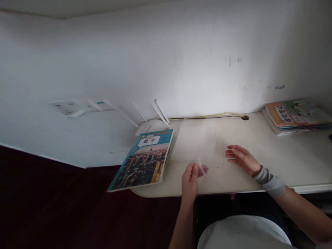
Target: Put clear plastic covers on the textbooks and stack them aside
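My left hand [191,176] is closed, thumb against fingers, on a clear plastic sheet [201,167], perhaps a transparent book cover. The sheet is see-through, and its outline over the desk is hard to make out. Its folded edge catches the light beside my fingers. My right hand [240,157] is held over the desk to the right, fingers apart and nothing in it. A grey band wraps that wrist. Left of my left hand lies a blue textbook [145,160] with a city photo on its cover, overhanging the desk's left end.
A white router [151,126] with several antennas stands behind the textbook. Yellow and black cables run along the wall to a round hole [245,118] in the white desk [293,162]. A stack of books [295,116] sits at the back right. Wall sockets [66,107] are at left.
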A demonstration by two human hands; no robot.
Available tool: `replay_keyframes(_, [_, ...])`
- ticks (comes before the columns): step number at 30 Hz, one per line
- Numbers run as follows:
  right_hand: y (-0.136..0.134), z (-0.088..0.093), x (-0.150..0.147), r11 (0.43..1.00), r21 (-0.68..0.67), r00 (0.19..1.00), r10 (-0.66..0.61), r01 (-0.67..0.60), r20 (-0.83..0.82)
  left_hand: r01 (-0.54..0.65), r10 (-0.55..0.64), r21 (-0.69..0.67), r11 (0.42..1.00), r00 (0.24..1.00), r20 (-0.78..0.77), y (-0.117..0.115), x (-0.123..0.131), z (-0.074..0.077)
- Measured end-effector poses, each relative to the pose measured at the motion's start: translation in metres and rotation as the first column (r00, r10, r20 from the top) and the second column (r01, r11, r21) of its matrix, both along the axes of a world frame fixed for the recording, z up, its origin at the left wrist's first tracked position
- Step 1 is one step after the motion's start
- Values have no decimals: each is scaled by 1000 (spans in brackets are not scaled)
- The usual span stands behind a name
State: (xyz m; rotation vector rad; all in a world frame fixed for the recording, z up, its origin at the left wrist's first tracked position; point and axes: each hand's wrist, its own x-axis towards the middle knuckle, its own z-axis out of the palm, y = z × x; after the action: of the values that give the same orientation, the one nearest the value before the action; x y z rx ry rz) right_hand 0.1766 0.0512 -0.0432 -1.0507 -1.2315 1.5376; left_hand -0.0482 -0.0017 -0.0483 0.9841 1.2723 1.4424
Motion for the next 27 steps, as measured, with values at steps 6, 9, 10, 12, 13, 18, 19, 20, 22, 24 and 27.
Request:
replay_keyframes(6, [-24,-16,-10,728,444,620,-33,-522,784,-175,148,140,975,972,182,3,19,31])
replay_keyframes(9, [-38,-22,-3,632,398,422,-122,-665,899,-358,325,165,919,925,197,8,0,35])
replay_keyframes(10, [-42,-24,5,629,402,384,-173,-666,907,-396,373,170,902,916,150,7,-10,32])
replay_keyframes(12, [-49,-29,30,647,418,324,-267,-638,908,-451,467,186,873,883,-52,3,-32,22])
replay_keyframes(13, [-53,-31,45,663,424,292,-307,-617,906,-461,496,198,865,845,-202,0,-42,15])
replay_keyframes(18, [-77,-43,112,748,426,114,-432,-509,895,-308,339,216,926,432,-836,0,-62,-12])
replay_keyframes(19, [-82,-44,120,762,423,86,-441,-490,893,-271,285,196,942,346,-894,2,-59,-14])
replay_keyframes(20, [-86,-46,126,774,421,63,-447,-474,893,-246,229,163,956,269,-936,4,-54,-15])
replay_keyframes(22, [-93,-47,131,794,419,30,-453,-442,891,-233,119,82,969,149,-982,7,-43,-14])
replay_keyframes(24, [-95,-46,128,807,435,5,-472,-399,881,-247,75,53,968,78,-994,8,-32,-9])
replay_keyframes(27, [-85,-39,113,805,504,-15,-535,-312,845,-175,105,99,980,24,-994,10,-12,1])
